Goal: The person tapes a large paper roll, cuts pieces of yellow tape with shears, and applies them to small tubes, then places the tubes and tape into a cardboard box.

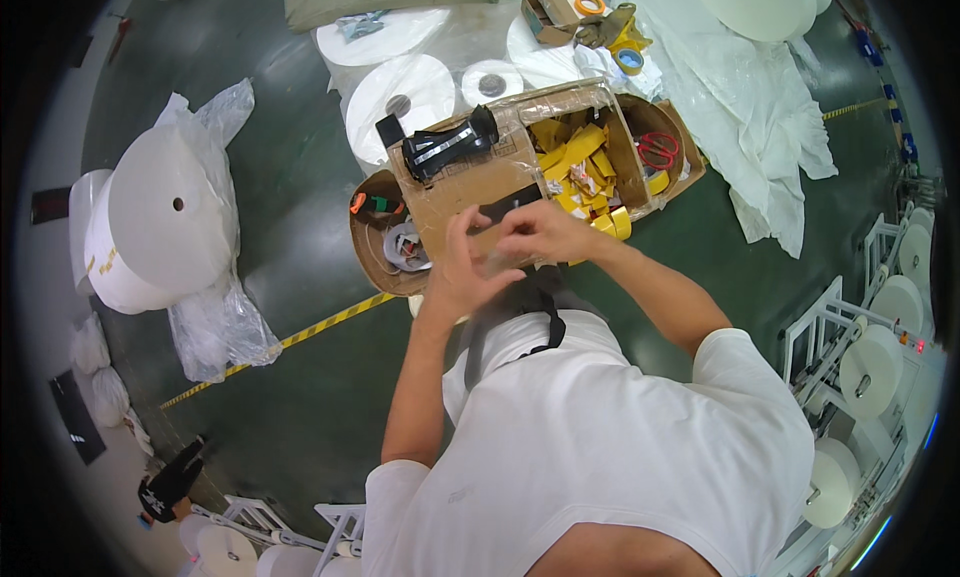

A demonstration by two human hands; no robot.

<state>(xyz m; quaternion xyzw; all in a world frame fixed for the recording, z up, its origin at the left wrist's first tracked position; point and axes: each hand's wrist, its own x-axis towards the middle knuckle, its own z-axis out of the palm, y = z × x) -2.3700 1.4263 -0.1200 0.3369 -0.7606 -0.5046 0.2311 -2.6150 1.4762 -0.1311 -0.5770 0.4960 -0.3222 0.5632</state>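
Observation:
Both my hands hover in front of my waist, over the near edge of a cardboard box top (462,191). My left hand (464,269) has its fingers raised and its thumb stretched apart, with nothing visible in it. Close beside it, my right hand (545,231) has its fingers curled in; anything between them is hidden, and the fingertips are a little blurred. Just beyond the right hand, a flat black strip (510,203) lies on the cardboard. Farther back on the same top rests a black object with a pale stripe (450,144).
Right compartment: yellow tape scraps (580,162); beside it, red-handled scissors (658,151). The left bin holds a tape roll (406,247) and a green-and-orange tool (377,205). Large white rolls (400,97) stand behind; another wrapped roll (170,207) is on the left. Machines (850,367) line the right. A person (170,487) is far lower left.

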